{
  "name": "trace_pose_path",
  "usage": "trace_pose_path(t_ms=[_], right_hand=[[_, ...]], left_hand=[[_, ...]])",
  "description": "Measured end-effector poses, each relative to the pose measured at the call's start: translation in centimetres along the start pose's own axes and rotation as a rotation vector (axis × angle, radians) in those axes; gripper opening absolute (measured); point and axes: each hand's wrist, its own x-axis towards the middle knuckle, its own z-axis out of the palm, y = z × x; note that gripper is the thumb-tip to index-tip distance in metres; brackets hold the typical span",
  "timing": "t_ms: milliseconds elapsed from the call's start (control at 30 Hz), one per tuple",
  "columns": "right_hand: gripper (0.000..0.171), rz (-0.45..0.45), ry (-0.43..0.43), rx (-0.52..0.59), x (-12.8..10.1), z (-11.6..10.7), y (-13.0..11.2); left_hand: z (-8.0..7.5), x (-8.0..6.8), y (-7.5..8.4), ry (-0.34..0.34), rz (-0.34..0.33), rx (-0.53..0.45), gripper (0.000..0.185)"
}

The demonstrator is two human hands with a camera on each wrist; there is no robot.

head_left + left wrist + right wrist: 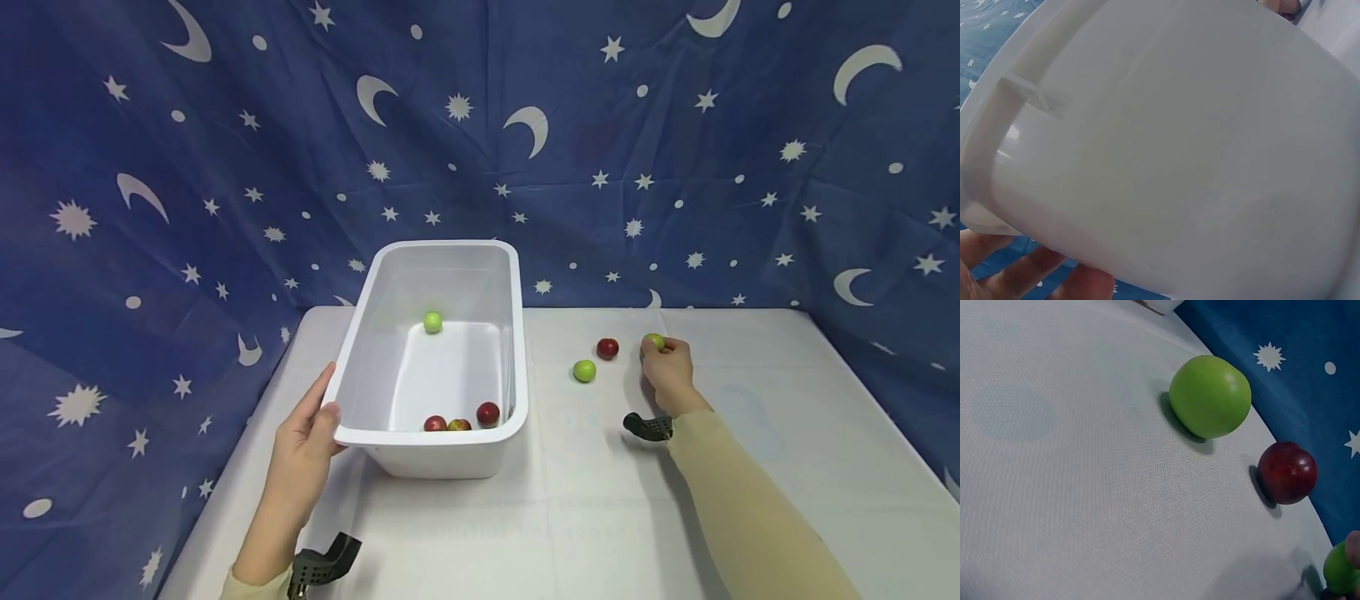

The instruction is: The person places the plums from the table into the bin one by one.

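Green and round, the small fruit (pixel 654 341) at 2 o'clock on the table (pixel 750 467) is pinched in the right hand (pixel 667 371), looks light, smooth, maybe slippery, while the left hand (pixel 303 442) grips the tub's rim (pixel 352 433).

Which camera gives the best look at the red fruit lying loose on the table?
The right wrist view: the red fruit fills more of the frame, sharp and unobstructed. The head view shows it small; the left wrist view misses it.

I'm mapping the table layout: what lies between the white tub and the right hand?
In the head view, a green fruit and a red fruit lie on the table between the tub and the right hand.
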Motion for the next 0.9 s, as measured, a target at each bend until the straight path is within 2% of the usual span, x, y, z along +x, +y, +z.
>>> trace_pose_path(t_ms=[367, 600, 767, 900], right_hand=[[0.060, -0.005, 0.017, -0.016, 0.0, 0.3, 0.5], [0.065, -0.007, -0.029, -0.071, -0.1, -0.5, 0.6], [0.067, -0.046, -0.068, -0.073, -0.6, -1.7, 0.1], [0.069, -0.122, -0.077, -0.073, -1.5, -2.7, -1.3]], left_hand=[[-0.3, 0.1, 0.1, 0.004, 0.005, 0.040, 0.044], [0.0, 0.2, 0.1, -0.004, 0.003, 0.000, 0.045], [0.0, 0.1, 0.0, 0.000, -0.003, 0.015, 0.045], [-0.1, 0.1, -0.1, -0.006, -0.001, -0.006, 0.045]])
